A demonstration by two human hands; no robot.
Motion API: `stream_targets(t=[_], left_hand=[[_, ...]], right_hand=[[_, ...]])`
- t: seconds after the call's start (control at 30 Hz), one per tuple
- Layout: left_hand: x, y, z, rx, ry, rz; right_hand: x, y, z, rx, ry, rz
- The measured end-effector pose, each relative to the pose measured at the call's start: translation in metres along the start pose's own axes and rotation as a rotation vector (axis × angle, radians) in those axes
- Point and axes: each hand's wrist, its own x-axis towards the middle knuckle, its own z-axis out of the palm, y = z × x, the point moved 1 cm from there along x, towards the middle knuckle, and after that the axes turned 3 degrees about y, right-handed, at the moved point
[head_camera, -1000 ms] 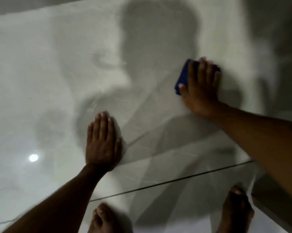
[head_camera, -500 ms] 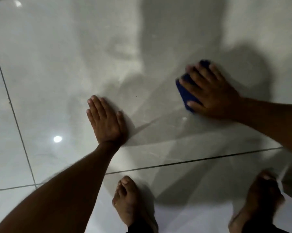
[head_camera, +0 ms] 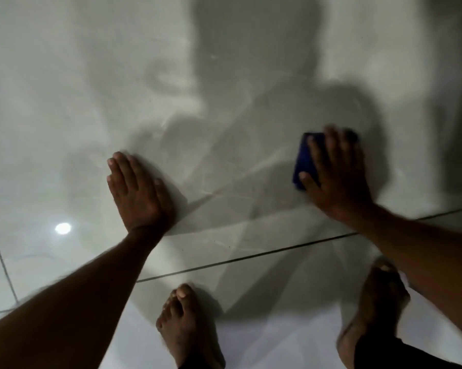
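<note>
A dark blue cloth (head_camera: 305,158) lies on the glossy white tiled floor (head_camera: 91,102) at the right. My right hand (head_camera: 336,177) lies flat on top of it with fingers spread, pressing it down; most of the cloth is hidden under the palm. My left hand (head_camera: 139,193) rests flat on the floor to the left of centre, fingers straight and together, holding nothing.
My two bare feet stand near the bottom edge, the left foot (head_camera: 187,331) and the right foot (head_camera: 376,310). Dark grout lines (head_camera: 251,255) cross the floor. A lamp reflection (head_camera: 63,228) shines at the left. My shadow covers the middle of the tile.
My right hand has turned from pointing left to pointing away from me, sliding the blue cloth with it. My left hand stays planted on the tile. The camera shifted slightly.
</note>
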Motion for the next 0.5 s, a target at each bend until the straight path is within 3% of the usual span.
stream_targets(t=[0.07, 0.1, 0.13, 0.3, 0.5], left_hand=[[0.0, 0.002, 0.0, 0.007, -0.004, -0.015], [0.0, 0.002, 0.002, 0.01, -0.003, -0.017], [-0.001, 0.001, 0.003, 0.015, -0.001, -0.014], [0.0, -0.002, 0.003, 0.032, 0.012, 0.003], [0.002, -0.003, -0.001, 0.027, -0.008, -0.012]], right_hand=[[-0.038, -0.037, 0.007, 0.092, 0.015, 0.554], [-0.055, -0.07, 0.011, 0.123, 0.007, 0.681], [-0.064, -0.106, 0.013, 0.153, -0.003, 0.675], [-0.004, -0.221, 0.008, 0.318, 0.054, 0.13], [0.198, -0.216, -0.023, 0.146, 0.014, -0.474]])
